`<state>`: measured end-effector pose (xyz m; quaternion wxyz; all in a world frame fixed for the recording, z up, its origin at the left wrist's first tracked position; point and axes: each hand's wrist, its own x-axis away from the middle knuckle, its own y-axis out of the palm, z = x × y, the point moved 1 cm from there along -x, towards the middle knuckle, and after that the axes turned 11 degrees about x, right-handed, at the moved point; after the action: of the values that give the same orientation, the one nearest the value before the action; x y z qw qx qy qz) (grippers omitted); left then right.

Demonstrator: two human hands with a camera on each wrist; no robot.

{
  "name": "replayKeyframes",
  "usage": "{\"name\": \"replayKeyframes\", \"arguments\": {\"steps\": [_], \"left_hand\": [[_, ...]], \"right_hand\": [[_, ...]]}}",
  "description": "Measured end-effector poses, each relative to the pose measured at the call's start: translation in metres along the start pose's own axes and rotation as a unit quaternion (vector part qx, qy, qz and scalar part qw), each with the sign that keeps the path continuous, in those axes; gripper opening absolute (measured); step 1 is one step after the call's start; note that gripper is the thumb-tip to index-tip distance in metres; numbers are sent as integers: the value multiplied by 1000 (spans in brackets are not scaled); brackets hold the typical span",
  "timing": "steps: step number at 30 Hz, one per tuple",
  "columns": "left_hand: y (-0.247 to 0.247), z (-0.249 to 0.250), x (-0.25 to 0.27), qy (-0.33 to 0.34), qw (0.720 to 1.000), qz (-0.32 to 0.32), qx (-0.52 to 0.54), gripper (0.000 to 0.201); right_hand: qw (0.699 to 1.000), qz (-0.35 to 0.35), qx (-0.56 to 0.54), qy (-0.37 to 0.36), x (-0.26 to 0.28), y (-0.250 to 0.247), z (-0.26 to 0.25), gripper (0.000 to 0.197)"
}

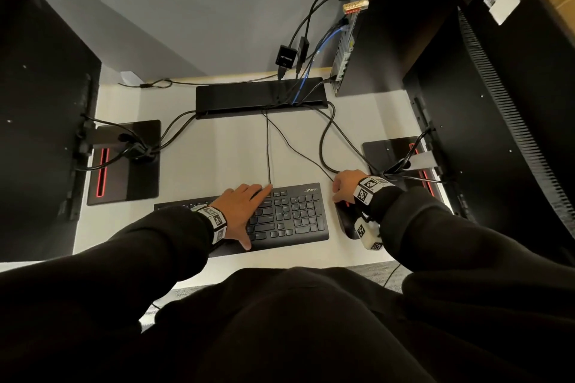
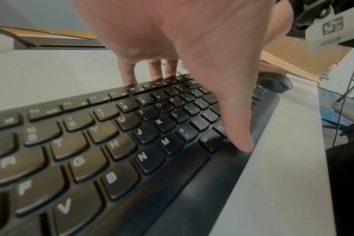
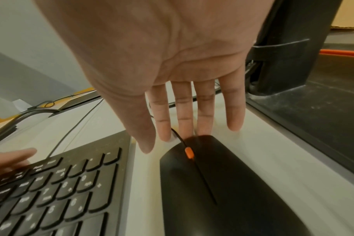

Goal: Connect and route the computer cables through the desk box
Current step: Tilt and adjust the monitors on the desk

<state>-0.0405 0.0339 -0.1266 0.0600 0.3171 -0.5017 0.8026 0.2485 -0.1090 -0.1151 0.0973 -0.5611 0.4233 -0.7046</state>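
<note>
Your left hand (image 1: 241, 211) lies flat over the middle of the black keyboard (image 1: 289, 214) at lower centre of the head view, fingers (image 2: 128, 75) straight and released, tips at its far edge, thumb down at the near edge. Your right hand (image 1: 343, 185) hovers at centre right over the front of the black mouse (image 3: 222, 183), fingers (image 3: 184, 111) straight and grasping nothing. The thin mouse cable (image 3: 177, 135) leaves the mouse nose right beneath those fingertips, so the right hand is the nearer one. From there its long axis runs up and to the left across the pale surface (image 1: 217, 162) towards the long black desk box (image 1: 261, 98) at upper centre, which lies crosswise, well apart from both hands. The keyboard cable (image 1: 268, 149) runs straight up from the keyboard's far edge into the same box. Both cables look slack, thin and black, and seem already routed in; thicker cables (image 1: 323, 140) loop from the box to the monitor stands either side.
</note>
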Motion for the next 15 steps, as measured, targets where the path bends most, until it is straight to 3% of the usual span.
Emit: {"name": "replayKeyframes", "arguments": {"steps": [3, 5, 8, 10, 12, 15], "left_hand": [[-18, -5, 2, -31, 988, -6, 154, 128], [-26, -19, 4, -81, 967, 17, 242, 92], [-20, -64, 20, -214, 917, 133, 308, 49], [-4, -97, 44, -334, 871, 204, 296, 43], [18, -121, 68, -425, 826, 223, 294, 51], [50, -131, 85, -434, 800, 227, 348, 64]], "right_hand": [[1000, 11, 12, -12, -3, -4, -7, 29], [999, 40, -1, -38, -6, -7, -15, 25], [993, 85, -52, -67, -10, -10, -30, 30], [989, 98, -58, -94, -13, -11, -43, 36], [988, 89, -40, -120, -15, -10, -54, 34], [990, 75, -18, -119, -16, -10, -62, 29]]}}
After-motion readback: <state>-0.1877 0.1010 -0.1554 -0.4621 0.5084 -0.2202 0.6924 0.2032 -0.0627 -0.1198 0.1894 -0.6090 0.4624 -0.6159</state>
